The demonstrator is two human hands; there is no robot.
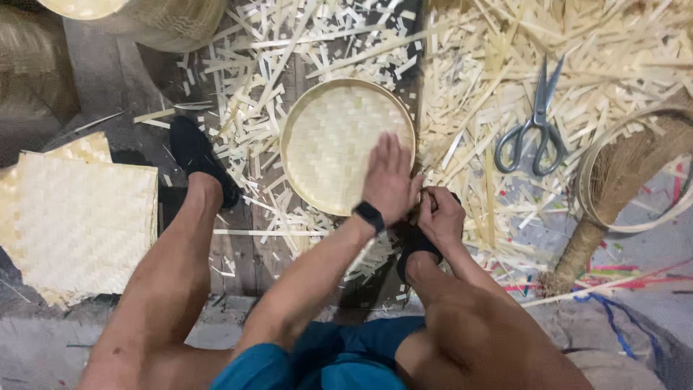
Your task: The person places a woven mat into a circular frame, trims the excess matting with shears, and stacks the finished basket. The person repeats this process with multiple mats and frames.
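Observation:
A round woven bamboo tray (pixel 328 137) lies on the floor between my feet. My left hand (pixel 390 179), a black watch on its wrist, rests flat with fingers spread on the tray's lower right rim. Just right of it, my right hand (pixel 440 215) is curled closed at the tray's edge near my right foot; what it pinches is hidden. My legs and blue shorts fill the lower part of the view.
Grey scissors (pixel 535 126) lie on a heap of bamboo strip offcuts (pixel 505 79) at right. A bamboo hoop (pixel 628 177) and a fibre broom (pixel 613 195) are at the far right. Stacked square woven mats (pixel 79 217) sit at left. A woven basket (pixel 166 22) stands at the top left.

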